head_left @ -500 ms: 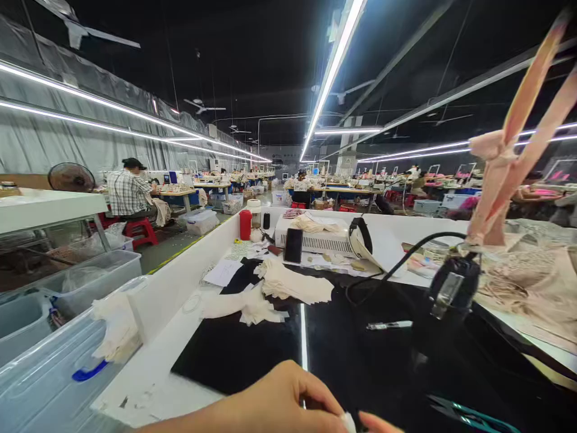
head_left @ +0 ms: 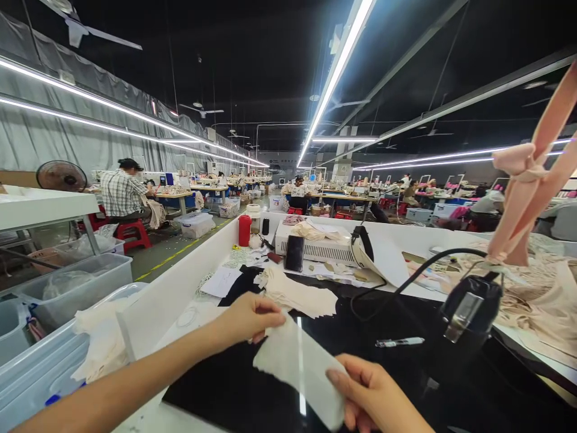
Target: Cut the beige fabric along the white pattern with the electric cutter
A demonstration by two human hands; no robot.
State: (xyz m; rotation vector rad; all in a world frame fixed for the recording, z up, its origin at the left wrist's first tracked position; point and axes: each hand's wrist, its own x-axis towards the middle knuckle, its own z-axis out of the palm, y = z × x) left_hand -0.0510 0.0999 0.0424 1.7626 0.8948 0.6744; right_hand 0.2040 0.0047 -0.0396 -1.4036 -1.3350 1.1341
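A thin, pale fabric piece (head_left: 297, 364) is spread between my hands above the glossy black work surface (head_left: 216, 385). My left hand (head_left: 250, 317) pinches its upper left corner between thumb and fingers. At its lower right end, my right hand (head_left: 372, 388) grips the edge, thumb on top. Just beyond my left hand lies a stack of cream fabric pieces (head_left: 302, 293). To the right of the cloth, a white pen (head_left: 400, 342) rests on the black surface.
A black electric device with a metal plate (head_left: 466, 316) stands on the right, its cable curving left. Pink straps (head_left: 523, 198) hang above it. At the back are a phone (head_left: 294, 253), a white vented box (head_left: 324, 245) and a red bottle (head_left: 244, 231). Plastic bins (head_left: 85, 288) stand left.
Both hands have come up from the bottom edge, the left moving forward and leftward. The pale fabric piece now shows spread between them. Teal-handled snips have left the view.
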